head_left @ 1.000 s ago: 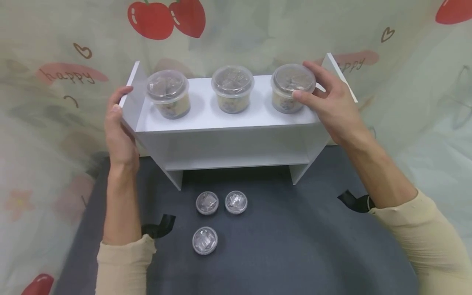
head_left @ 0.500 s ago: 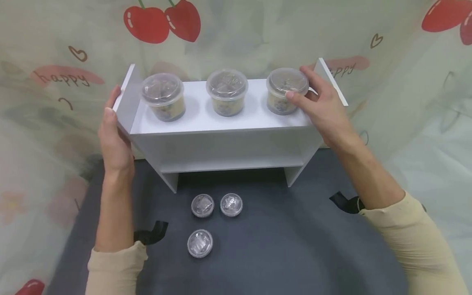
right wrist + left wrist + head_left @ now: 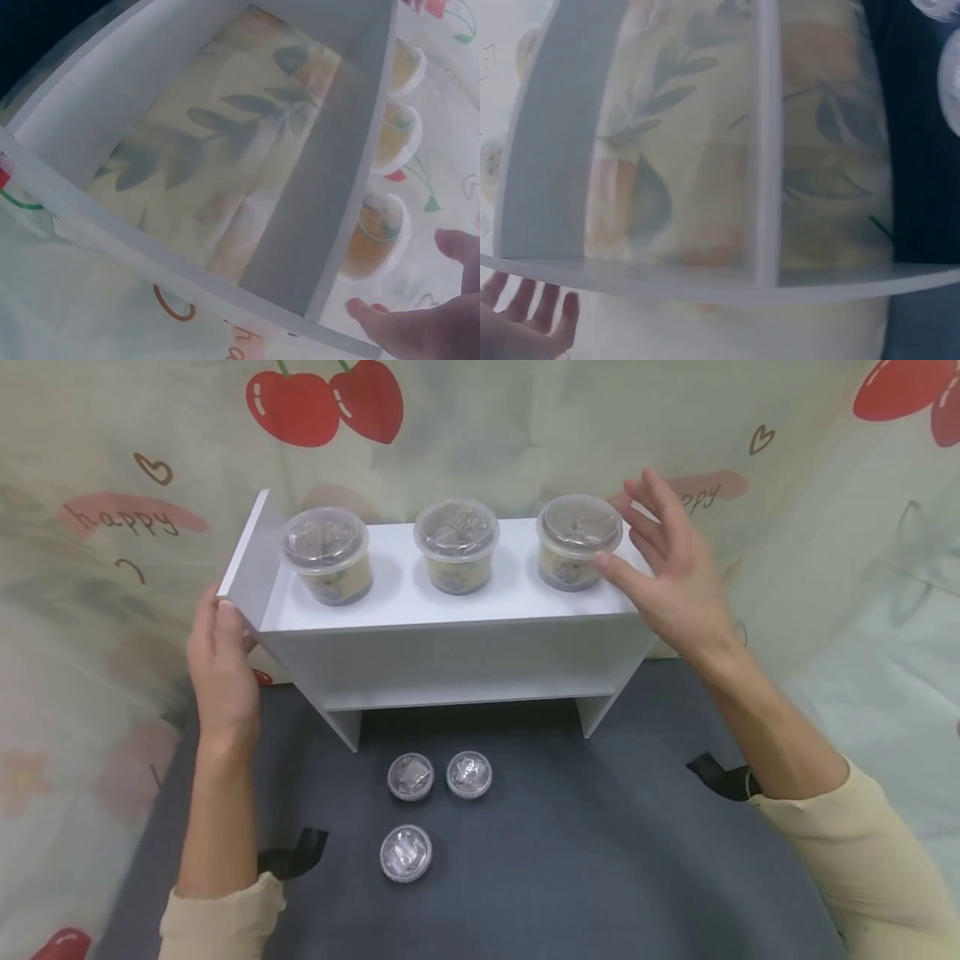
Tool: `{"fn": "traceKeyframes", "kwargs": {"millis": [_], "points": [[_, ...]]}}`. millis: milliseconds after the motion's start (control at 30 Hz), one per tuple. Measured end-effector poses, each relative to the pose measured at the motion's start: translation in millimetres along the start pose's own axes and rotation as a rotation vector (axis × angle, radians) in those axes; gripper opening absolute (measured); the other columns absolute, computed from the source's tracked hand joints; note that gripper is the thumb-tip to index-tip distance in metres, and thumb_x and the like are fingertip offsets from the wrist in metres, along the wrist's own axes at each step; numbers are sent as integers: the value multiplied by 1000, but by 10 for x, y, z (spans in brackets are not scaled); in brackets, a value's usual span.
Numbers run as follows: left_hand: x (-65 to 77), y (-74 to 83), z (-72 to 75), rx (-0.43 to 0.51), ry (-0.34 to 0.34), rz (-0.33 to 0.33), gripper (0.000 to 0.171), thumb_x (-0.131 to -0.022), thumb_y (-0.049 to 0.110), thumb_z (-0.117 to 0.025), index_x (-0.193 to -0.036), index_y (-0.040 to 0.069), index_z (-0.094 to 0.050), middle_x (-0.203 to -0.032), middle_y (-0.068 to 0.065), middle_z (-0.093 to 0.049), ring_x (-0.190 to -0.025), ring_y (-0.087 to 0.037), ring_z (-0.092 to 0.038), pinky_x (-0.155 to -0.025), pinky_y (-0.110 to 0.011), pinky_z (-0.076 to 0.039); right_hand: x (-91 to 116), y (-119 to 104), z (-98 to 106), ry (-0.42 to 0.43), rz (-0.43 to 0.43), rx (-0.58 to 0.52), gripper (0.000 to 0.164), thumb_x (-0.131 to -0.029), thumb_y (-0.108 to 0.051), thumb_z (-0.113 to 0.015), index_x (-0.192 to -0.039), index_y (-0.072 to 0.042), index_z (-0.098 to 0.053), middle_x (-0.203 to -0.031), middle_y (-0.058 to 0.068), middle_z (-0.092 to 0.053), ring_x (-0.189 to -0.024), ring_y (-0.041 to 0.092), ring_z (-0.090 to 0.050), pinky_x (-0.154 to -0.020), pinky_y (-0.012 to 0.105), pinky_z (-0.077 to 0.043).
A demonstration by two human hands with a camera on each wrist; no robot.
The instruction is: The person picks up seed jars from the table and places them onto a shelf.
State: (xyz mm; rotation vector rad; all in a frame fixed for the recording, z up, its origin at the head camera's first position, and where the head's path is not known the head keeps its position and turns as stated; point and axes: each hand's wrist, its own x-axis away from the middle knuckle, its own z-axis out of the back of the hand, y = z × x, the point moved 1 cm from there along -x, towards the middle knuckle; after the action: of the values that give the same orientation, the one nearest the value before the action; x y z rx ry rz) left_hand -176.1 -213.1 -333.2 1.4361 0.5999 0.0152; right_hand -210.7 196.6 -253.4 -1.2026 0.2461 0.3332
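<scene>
The rightmost lidded plastic cup atop the white shelf could topple if the right hand, fingers spread wide, snags it, or the left hand, fingers loose at the shelf's left panel, jolts it.

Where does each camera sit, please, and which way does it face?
Head: on the head, looking forward and down at the white shelf, three large tubs and three small tubs; left hand, right hand and forearms show.
Left wrist: on the left wrist, looking through the open shelf at the printed backdrop; left hand partly visible, lower left.
Right wrist: on the right wrist, looking through the shelf, large tubs toward the right; right hand partly visible, lower right.
Head and right wrist share the large tubs and right hand.
</scene>
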Motion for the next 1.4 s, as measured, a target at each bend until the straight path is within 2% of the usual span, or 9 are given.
{"fn": "traceKeyframes", "kwargs": {"millis": [267, 500, 600, 767, 867, 1033, 1100, 1267, 1400], "points": [[240, -278, 100, -186, 99, -100, 32, -100, 15, -52, -130, 11, -61, -128, -4, -62, -110, -16, -60, -79, -24, -43, 139, -98, 159, 124, 149, -90, 76, -86, 10, -64, -153, -9, -35, -148, 13, -48, -133, 26, -50, -109, 35, -38], [531, -434, 226, -343, 44, -41, 27, -99, 14, -59, -124, 3, -61, -115, -3, -66, -98, -3, -60, -81, -19, -43, 134, -23, 303, 195, 212, -83, 55, -84, 10, -66, -136, -6, -55, -125, 16, -61, -118, 25, -57, -104, 34, -44], [632, -499, 266, -334, -2, -39, 27, -99, 10, -59, -124, 1, -61, -116, -7, -67, -100, -5, -60, -83, -19, -43, 119, 43, 354, 210, 216, -38, 49, -84, 8, -68, -131, -5, -59, -121, 15, -63, -114, 24, -59, -101, 33, -45], [854, -577, 284, -351, -58, -25, 26, -97, 3, -59, -123, -2, -60, -117, -13, -67, -100, 1, -60, -83, -15, -44, 91, 178, 422, 211, 168, -58, 44, -86, 5, -68, -128, -5, -62, -119, 15, -64, -112, 25, -60, -99, 30, -47], [992, -524, 274, -354, -90, -29, 24, -96, -1, -59, -119, -6, -59, -114, -19, -67, -98, 5, -60, -81, -13, -44, 84, 245, 452, 207, 141, -68, 43, -87, 3, -67, -129, -6, -62, -120, 15, -64, -112, 25, -60, -96, 28, -49], [1135, -439, 276, -328, -164, -74, 25, -93, -6, -61, -117, -10, -58, -110, -24, -66, -99, 1, -62, -81, -13, -45, 77, 286, 468, 175, 121, 26, 45, -90, -1, -66, -133, -10, -60, -126, 11, -63, -118, 23, -58, -95, 28, -49], [1182, -528, 301, -315, -191, -102, 28, -91, -8, -63, -119, -9, -59, -110, -23, -66, -99, -1, -62, -83, -13, -45, 74, 294, 464, 156, 110, 60, 44, -91, -3, -65, -134, -12, -59, -128, 10, -63, -120, 22, -57, -97, 29, -49], [1307, -818, 329, -294, -251, -82, 34, -87, -10, -67, -120, -3, -61, -110, -14, -68, -100, -6, -63, -86, -16, -45, 77, 361, 458, 140, 47, 55, 40, -94, -6, -63, -133, -12, -61, -134, 6, -59, -125, 24, -55, -103, 36, -45], [1390, -783, 254, -282, -288, -77, 34, -85, -12, -69, -117, -5, -61, -107, -14, -69, -98, -10, -64, -85, -19, -47, 89, 408, 476, 141, 26, 39, 38, -96, -6, -60, -133, -11, -62, -139, 4, -57, -127, 26, -54, -105, 37, -43]]}}
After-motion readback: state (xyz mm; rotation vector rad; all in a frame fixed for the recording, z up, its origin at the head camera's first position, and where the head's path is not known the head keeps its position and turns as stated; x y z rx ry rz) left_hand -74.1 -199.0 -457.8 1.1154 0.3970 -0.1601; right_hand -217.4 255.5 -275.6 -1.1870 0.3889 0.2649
